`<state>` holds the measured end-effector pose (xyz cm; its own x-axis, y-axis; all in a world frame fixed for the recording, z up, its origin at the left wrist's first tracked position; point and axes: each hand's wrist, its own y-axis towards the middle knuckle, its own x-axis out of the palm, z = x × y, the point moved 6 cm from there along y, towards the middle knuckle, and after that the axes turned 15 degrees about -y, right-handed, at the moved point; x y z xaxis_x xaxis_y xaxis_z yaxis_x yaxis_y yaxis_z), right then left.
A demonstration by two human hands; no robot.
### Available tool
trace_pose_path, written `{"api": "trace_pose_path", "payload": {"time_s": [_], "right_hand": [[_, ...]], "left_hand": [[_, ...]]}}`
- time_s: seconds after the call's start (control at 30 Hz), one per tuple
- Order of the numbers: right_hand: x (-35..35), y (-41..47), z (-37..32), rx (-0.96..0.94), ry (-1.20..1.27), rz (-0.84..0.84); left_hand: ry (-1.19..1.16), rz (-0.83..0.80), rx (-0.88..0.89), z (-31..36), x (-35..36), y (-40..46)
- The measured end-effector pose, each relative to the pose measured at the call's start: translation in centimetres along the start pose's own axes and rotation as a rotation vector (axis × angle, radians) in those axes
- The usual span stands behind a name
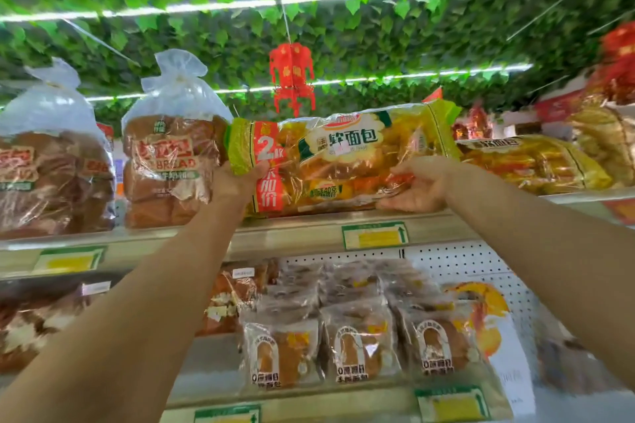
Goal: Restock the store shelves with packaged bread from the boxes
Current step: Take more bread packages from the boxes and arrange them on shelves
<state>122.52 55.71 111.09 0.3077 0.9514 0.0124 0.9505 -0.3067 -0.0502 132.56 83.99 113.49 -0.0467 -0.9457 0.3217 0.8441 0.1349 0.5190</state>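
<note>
A long yellow-green bread pack with a red side band rests on the top shelf, standing on its long edge. My left hand grips its left end, thumb over the front. At the pack's lower right end, my right hand holds it with fingers underneath and thumb on the front. Both arms reach up from below.
Two tied clear bags of brown loaves stand left of the pack. More yellow packs lie to its right. The lower shelf holds several small bun packets. A red lantern hangs from the leafy ceiling.
</note>
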Motion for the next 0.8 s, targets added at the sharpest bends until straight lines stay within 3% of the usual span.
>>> {"api": "trace_pose_path", "payload": {"time_s": [0.13,0.43,0.53,0.63,0.8], "right_hand": [[-1.7,-0.5,-0.9,-0.044,-0.307,0.047],[-2.4,-1.5,-1.0,-0.163,-0.441,0.322],[-3.1,-1.7,-2.3,-0.323,-0.479,0.497],[-3.2,-2.3,-3.3,-0.507,-0.765,0.675],[-2.3,-1.9,-2.7,-0.554,-0.995,0.679]], "left_hand": [[0.017,0.003,0.036,-0.4,0.3,0.1],[0.091,0.04,0.047,-0.7,0.0,0.4],[0.164,0.042,0.037,-1.5,-0.4,1.6],[0.242,0.048,0.034,-2.1,-0.8,2.7],[0.383,0.042,0.007,-0.8,-0.7,0.7]]}}
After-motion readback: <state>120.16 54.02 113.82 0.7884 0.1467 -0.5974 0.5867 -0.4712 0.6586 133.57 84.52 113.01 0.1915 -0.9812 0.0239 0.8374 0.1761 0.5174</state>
